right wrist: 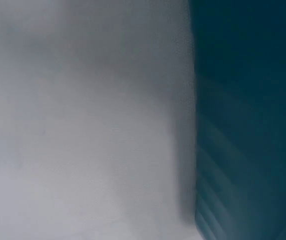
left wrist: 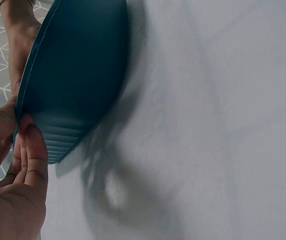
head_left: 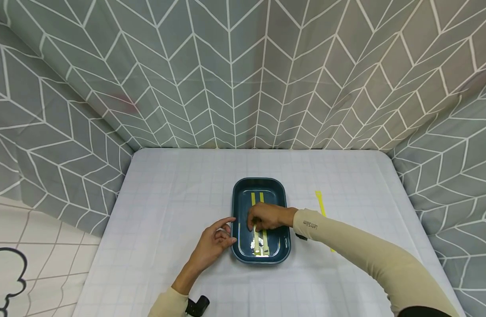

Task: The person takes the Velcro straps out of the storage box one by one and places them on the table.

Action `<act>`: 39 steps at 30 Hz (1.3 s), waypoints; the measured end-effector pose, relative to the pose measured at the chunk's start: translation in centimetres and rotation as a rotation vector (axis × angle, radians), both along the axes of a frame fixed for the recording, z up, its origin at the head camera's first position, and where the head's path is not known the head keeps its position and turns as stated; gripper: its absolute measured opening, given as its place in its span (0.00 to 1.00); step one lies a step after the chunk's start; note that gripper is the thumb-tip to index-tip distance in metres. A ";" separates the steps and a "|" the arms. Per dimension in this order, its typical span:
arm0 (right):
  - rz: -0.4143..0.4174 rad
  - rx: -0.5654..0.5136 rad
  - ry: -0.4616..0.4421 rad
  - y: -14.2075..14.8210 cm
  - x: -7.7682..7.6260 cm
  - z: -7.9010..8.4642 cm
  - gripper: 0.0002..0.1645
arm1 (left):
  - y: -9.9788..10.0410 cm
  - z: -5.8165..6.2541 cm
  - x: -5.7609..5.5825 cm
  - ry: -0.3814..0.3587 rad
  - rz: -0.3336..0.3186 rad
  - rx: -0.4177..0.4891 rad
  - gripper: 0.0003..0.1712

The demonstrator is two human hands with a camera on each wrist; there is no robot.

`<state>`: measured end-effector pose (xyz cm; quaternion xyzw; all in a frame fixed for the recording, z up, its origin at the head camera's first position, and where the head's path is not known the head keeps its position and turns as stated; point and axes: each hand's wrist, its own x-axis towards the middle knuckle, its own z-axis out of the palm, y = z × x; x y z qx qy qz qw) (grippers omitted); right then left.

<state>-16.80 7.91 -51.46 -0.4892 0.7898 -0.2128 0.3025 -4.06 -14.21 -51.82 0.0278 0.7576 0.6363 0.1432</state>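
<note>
A dark blue rectangular tray (head_left: 281, 246) with rounded corners stands on the table. Inside it lie two long yellow strips (head_left: 265, 244), side by side along its length. My right hand (head_left: 266, 216) reaches in over the right rim, fingers curled down and pinching the left-hand strip (head_left: 256, 243) near its middle. At the left rim, my left hand (head_left: 213, 244) holds the tray edge with its fingertips. The left wrist view shows the left fingers (left wrist: 35, 155) against the tray's outer wall (left wrist: 77, 75). Only the tray's side (right wrist: 248, 125) shows in the right wrist view; the right hand's grip is hidden there.
Another yellow strip (head_left: 320, 200) lies on the table right of the tray, partly covered by the right forearm. A white cloth (head_left: 179, 185) covers the table. Grey patterned curtains (head_left: 243, 88) hang behind and at both sides.
</note>
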 end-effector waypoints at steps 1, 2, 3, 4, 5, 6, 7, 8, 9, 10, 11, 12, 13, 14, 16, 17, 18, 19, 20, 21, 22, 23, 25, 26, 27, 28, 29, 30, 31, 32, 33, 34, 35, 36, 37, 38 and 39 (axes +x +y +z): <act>0.013 -0.003 0.009 0.0 0.0 0.0 0.07 | 0.0 0.0 0.0 -0.001 -0.003 -0.003 0.33; 0.023 -0.005 0.017 0.1 0.0 0.0 0.07 | 0.0 0.1 0.0 -0.004 -0.005 -0.001 0.33; 0.031 -0.007 0.022 0.1 0.0 0.0 0.07 | 0.1 0.1 0.0 -0.005 -0.005 -0.005 0.33; 0.038 -0.008 0.027 0.1 0.0 0.0 0.07 | 0.1 0.1 0.0 -0.005 -0.005 -0.006 0.33; 0.040 -0.004 0.030 0.1 0.0 0.0 0.08 | 0.1 0.1 0.0 -0.003 -0.005 -0.004 0.33; 0.043 0.000 0.033 0.1 0.0 0.0 0.07 | 0.1 0.1 -0.1 -0.006 -0.003 -0.002 0.33; 0.044 0.004 0.035 0.1 0.1 0.0 0.07 | 0.1 0.1 0.0 -0.007 -0.001 0.000 0.33; 0.044 0.008 0.035 0.1 0.1 0.0 0.06 | 0.1 0.1 0.0 -0.008 -0.001 0.001 0.33; 0.042 0.010 0.034 0.1 0.1 0.1 0.06 | 0.2 0.1 0.0 -0.006 0.000 -0.001 0.33; 0.040 0.015 0.034 0.1 0.1 0.1 0.06 | 0.2 0.1 0.0 -0.007 -0.001 0.000 0.33; 0.040 0.020 0.036 0.2 0.1 0.1 0.06 | 0.2 0.2 0.0 -0.008 0.001 -0.003 0.33; 0.042 0.022 0.039 0.2 0.1 0.1 0.05 | 0.2 0.2 0.0 -0.011 0.004 -0.006 0.33; 0.044 0.023 0.044 0.2 0.2 0.1 0.05 | 0.2 0.2 0.0 -0.009 0.006 -0.008 0.33; 0.046 0.022 0.049 0.2 0.2 0.0 0.05 | 0.2 0.2 0.0 -0.008 0.007 -0.008 0.33; 0.048 0.024 0.055 0.3 0.2 0.0 0.05 | 0.2 0.2 0.0 -0.003 0.008 -0.005 0.32; 0.051 0.023 0.057 0.3 0.2 0.0 0.05 | 0.2 0.2 0.0 0.000 0.009 -0.005 0.32; 0.052 0.019 0.055 0.3 0.2 0.0 0.05 | 0.2 0.2 0.0 0.004 0.008 -0.001 0.32; 0.055 0.014 0.054 0.3 0.2 0.0 0.04 | 0.2 0.2 0.0 0.008 0.005 0.001 0.32; 0.059 0.005 0.051 0.3 0.1 0.0 0.04 | 0.2 0.2 0.0 0.007 0.003 0.005 0.32; 0.064 -0.006 0.050 0.3 0.1 0.0 0.04 | 0.2 0.2 0.0 0.008 0.001 0.005 0.33; 0.072 -0.017 0.052 0.4 0.1 0.0 0.05 | 0.2 0.2 0.0 0.005 0.000 0.007 0.33; 0.078 -0.030 0.054 0.4 0.0 0.0 0.05 | 0.2 0.2 0.0 0.003 0.000 0.004 0.32; 0.082 -0.057 0.049 0.5 -0.1 0.1 0.05 | 0.2 0.2 0.0 -0.004 -0.002 0.004 0.33; 0.078 -0.070 0.044 0.5 -0.2 0.2 0.05 | 0.2 0.3 0.0 -0.007 -0.002 0.007 0.33; 0.072 -0.082 0.039 0.5 -0.2 0.3 0.05 | 0.2 0.3 0.0 -0.010 -0.002 0.007 0.33; 0.061 -0.091 0.029 0.5 -0.3 0.4 0.04 | 0.2 0.3 0.0 -0.013 -0.002 0.009 0.33; 0.049 -0.102 0.015 0.6 -0.3 0.6 0.05 | 0.2 0.3 0.0 -0.016 -0.002 0.010 0.33; 0.037 -0.116 0.002 0.6 -0.4 0.9 0.04 | 0.2 0.4 0.0 -0.017 -0.002 0.012 0.33; 0.031 -0.130 -0.007 0.6 -0.5 1.1 0.04 | 0.2 0.4 0.0 -0.017 -0.002 0.010 0.33; 0.022 -0.144 -0.016 0.6 -0.5 1.3 0.04 | 0.2 0.4 0.0 -0.017 -0.002 0.011 0.33; 0.016 -0.158 -0.024 0.7 -0.6 1.6 0.04 | 0.2 0.4 0.1 -0.016 -0.003 0.012 0.33; 0.011 -0.172 -0.032 0.7 -0.6 1.8 0.03 | 0.2 0.3 0.1 -0.013 -0.004 0.009 0.33; 0.006 -0.187 -0.040 0.7 -0.7 2.0 0.03 | 0.2 0.3 0.1 -0.009 -0.003 0.008 0.33; 0.002 -0.199 -0.045 0.7 -0.7 2.3 0.02 | 0.2 0.3 0.1 -0.002 -0.003 0.007 0.33; -0.002 -0.209 -0.049 0.8 -0.7 2.5 0.02 | 0.2 0.2 0.1 0.001 -0.003 0.010 0.33; -0.009 -0.218 -0.053 0.8 -0.7 2.7 0.02 | 0.2 0.2 0.1 0.003 -0.003 0.011 0.33; -0.016 -0.225 -0.057 0.8 -0.7 2.9 0.02 | 0.2 0.2 0.1 0.006 -0.002 0.012 0.33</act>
